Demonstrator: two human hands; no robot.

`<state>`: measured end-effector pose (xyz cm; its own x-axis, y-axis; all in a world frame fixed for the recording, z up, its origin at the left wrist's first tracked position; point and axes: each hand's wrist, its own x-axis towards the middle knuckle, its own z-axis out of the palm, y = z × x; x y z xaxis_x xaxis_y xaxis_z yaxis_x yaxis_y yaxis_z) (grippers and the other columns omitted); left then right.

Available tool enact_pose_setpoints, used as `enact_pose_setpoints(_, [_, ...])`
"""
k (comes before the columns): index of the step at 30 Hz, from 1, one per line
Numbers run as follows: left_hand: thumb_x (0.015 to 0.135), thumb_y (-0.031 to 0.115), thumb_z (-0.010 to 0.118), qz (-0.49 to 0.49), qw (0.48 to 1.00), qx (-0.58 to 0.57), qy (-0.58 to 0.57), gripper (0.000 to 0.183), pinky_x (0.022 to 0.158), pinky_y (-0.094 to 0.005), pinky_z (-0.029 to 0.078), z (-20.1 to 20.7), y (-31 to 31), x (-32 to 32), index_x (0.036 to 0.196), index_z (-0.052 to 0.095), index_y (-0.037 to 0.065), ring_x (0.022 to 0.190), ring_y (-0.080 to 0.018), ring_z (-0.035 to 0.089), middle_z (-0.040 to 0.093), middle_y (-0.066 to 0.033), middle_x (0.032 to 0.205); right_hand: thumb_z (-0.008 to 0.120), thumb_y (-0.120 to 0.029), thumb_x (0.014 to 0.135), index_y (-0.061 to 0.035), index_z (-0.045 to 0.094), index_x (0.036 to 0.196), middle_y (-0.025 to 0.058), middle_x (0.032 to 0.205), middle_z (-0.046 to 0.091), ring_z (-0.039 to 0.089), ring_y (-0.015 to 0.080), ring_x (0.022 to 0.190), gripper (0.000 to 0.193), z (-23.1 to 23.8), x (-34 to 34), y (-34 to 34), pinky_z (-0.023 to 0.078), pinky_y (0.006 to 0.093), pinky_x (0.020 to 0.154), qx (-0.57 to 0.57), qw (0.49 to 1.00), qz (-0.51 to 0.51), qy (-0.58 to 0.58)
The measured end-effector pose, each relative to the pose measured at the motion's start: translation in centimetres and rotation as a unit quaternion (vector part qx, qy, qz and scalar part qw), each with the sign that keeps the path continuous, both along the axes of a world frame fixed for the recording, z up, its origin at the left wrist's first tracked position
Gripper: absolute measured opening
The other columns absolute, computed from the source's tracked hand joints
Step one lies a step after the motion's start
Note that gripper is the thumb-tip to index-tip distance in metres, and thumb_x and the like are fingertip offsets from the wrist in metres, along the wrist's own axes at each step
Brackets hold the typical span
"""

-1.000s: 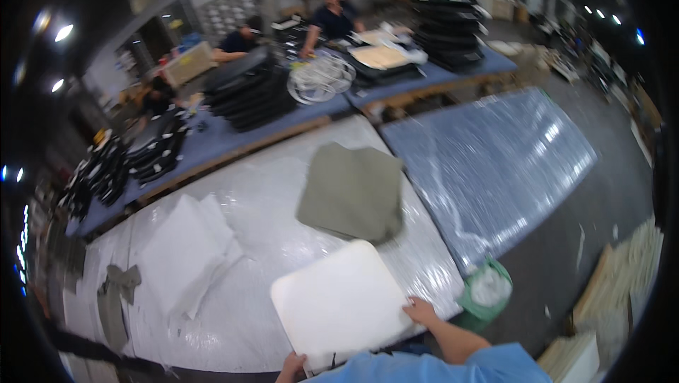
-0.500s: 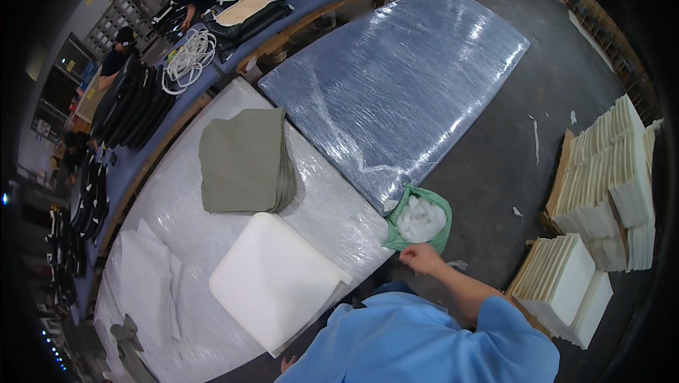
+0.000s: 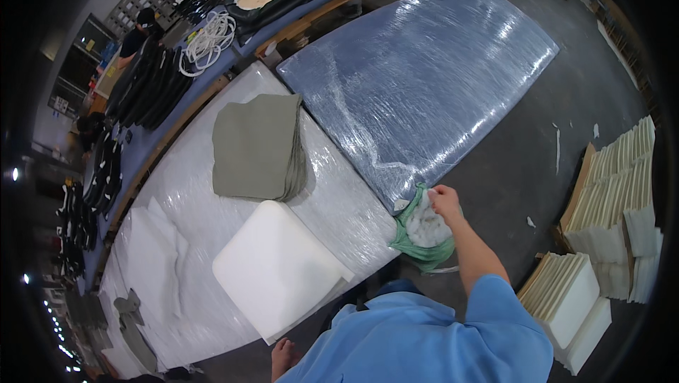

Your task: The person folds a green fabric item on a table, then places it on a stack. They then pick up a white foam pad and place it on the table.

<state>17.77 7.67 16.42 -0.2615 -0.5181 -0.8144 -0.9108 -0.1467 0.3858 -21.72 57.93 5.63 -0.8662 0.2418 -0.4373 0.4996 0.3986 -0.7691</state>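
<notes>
Right of centre, the right hand reaches into a green bag, fingers pinching white scrap. At the lower edge, the left hand rests by a white foam pad on the table; its fingers' state cannot be told.

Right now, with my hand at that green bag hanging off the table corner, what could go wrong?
The right hand reaches into the green bag, which hangs at the table corner; a pull might tear it or spill the white scraps. The foam pad juts over the table edge near the left hand and could be knocked off.
</notes>
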Motion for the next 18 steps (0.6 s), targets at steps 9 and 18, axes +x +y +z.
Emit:
enact_pose_setpoints(9, [0.102,0.027,0.063,-0.138,0.986,0.045,0.087,0.050,0.089,-0.0292,0.054,-2.0,4.7,-4.9,0.141,0.057,-0.003,0.104,-0.0171,0.068,0.072,-0.0127,0.118,0.073,-0.021,0.094,-0.0069,0.068,0.107,0.0050,0.096,0.067,0.066,0.0210,0.084,0.020,4.7,0.9,2.6,0.053,0.0391,0.073,-0.038,0.995,-0.072,0.065])
enact_pose_setpoints(18, [0.098,0.025,0.068,-0.154,0.985,0.030,0.067,0.051,0.075,-0.0286,0.055,-0.4,3.9,-5.9,0.141,0.057,0.001,0.086,-0.0146,0.066,0.069,-0.0079,0.106,0.057,-0.012,0.092,-0.0059,0.053,0.143,0.0219,0.150,0.050,0.053,0.0408,0.133,0.051,-3.3,4.5,-4.2,0.045,0.0470,0.112,0.210,0.952,0.216,0.057])
